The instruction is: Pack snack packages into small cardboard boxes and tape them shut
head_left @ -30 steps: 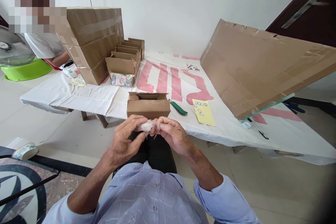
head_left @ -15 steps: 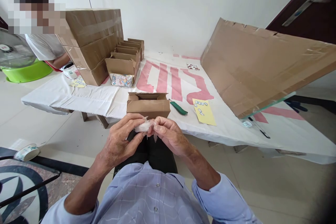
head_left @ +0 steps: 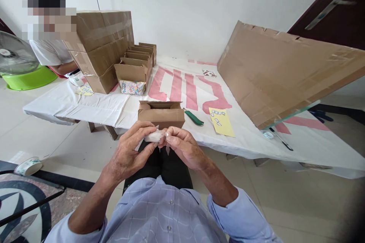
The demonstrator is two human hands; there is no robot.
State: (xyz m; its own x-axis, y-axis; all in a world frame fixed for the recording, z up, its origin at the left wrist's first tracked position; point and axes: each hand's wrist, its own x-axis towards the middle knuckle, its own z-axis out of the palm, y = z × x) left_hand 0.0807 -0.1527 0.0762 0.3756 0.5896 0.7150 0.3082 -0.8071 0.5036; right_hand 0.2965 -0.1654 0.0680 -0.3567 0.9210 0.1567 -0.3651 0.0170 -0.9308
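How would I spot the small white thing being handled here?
Find the white-covered table and the open brown box at its near edge. Below it in the picture, the left hand and right hand hold the white bundle. Unlike the box and the green object, it is white and off the table.

An open carton (head_left: pixel 161 115) stands close ahead of the hands (head_left: pixel 134 146); beyond it, a lane crosses the desk (head_left: pixel 245 140) between the row of cartons (head_left: pixel 130 71) at left and a tilted cardboard panel (head_left: pixel 285 72) at right.
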